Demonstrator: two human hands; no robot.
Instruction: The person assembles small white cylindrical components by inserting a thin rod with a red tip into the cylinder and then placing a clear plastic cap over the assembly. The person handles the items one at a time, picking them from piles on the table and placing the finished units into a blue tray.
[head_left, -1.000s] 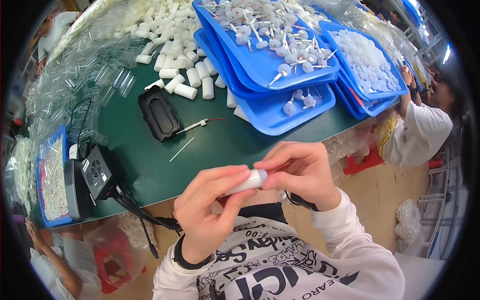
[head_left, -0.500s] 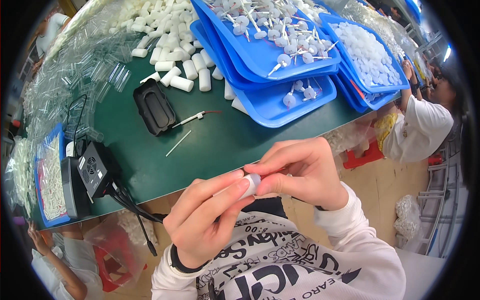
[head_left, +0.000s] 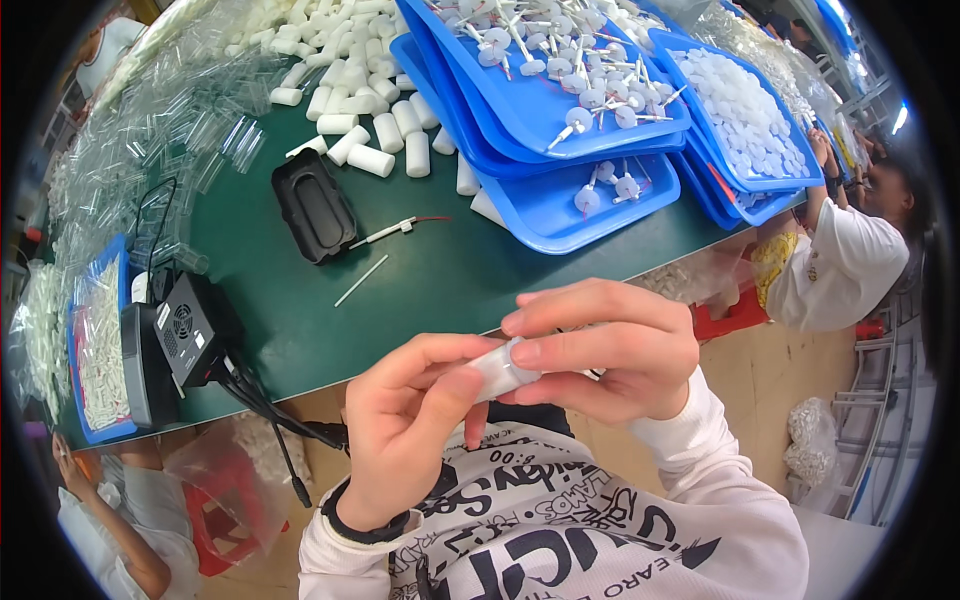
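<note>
Holding position: both hands were raised above the lap, off the near edge of the green table (head_left: 440, 270).
Left hand (head_left: 405, 440): fingers curled narrow, thumb and forefinger pinching one end of a small white plastic tube (head_left: 497, 372).
Right hand (head_left: 610, 350): closed over the other end of the tube, fingertips pressing on it.
Tube location: between the two hands, mostly covered, clear of the table.
Drop risk: the tube sat over open floor; a slip of either pinch would likely have sent it down, not onto the table.
Fit risk: uneven finger pressure could have skewed or crushed the part.
Nearby items: blue trays (head_left: 560, 110) of white parts, loose white tubes (head_left: 370, 160), a black case (head_left: 313, 205).
</note>
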